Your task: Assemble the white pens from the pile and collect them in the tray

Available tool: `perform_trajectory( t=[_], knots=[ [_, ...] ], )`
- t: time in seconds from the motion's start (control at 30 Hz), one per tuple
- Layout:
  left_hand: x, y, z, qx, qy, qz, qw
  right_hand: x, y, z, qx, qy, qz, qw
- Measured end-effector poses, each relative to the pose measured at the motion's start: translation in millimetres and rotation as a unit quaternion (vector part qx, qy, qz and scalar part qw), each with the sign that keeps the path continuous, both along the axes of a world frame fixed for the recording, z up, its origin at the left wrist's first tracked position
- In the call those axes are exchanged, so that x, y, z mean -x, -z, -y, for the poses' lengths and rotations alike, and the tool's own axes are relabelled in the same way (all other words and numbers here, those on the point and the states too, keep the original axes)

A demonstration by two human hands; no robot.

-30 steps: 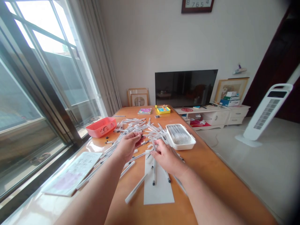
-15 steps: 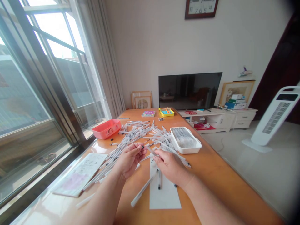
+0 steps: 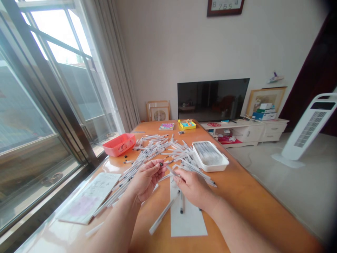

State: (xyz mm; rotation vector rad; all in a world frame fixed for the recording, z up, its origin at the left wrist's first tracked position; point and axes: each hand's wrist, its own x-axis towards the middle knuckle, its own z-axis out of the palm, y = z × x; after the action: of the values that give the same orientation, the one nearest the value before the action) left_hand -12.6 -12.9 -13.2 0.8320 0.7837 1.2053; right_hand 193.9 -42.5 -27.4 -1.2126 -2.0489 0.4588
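Just left of the white rectangular plastic tray (image 3: 210,168), both hands meet above a white paper sheet (image 3: 188,221). The right hand (image 3: 192,186) pinches a slim white plastic pen (image 3: 171,170). The left hand (image 3: 146,179) closes its fingertips on a small black cap (image 3: 161,164) by the pen's end. The wooden-framed wall clock (image 3: 225,6) reads 8 7 6 5 4.

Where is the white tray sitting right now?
In the head view, the white tray sits on the right side of the table, just beyond the right hand, at the right edge of the pile of pens.
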Motion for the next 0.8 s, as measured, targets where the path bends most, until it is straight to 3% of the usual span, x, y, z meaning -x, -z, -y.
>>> perform_trajectory(
  t=[0.47, 0.8],
  knots=[
    [1.7, 3.2, -2.5, -0.029, 0.015, -0.016, 0.999, 0.1, -1.3, 0.6, 0.003, -0.002, -0.008, 1.0],
    [-1.2, 5.7, -3.9, -0.065, -0.032, -0.097, 0.993, 0.3, -0.2, 0.0, -0.004, 0.0, -0.011, 1.0]
  ],
)
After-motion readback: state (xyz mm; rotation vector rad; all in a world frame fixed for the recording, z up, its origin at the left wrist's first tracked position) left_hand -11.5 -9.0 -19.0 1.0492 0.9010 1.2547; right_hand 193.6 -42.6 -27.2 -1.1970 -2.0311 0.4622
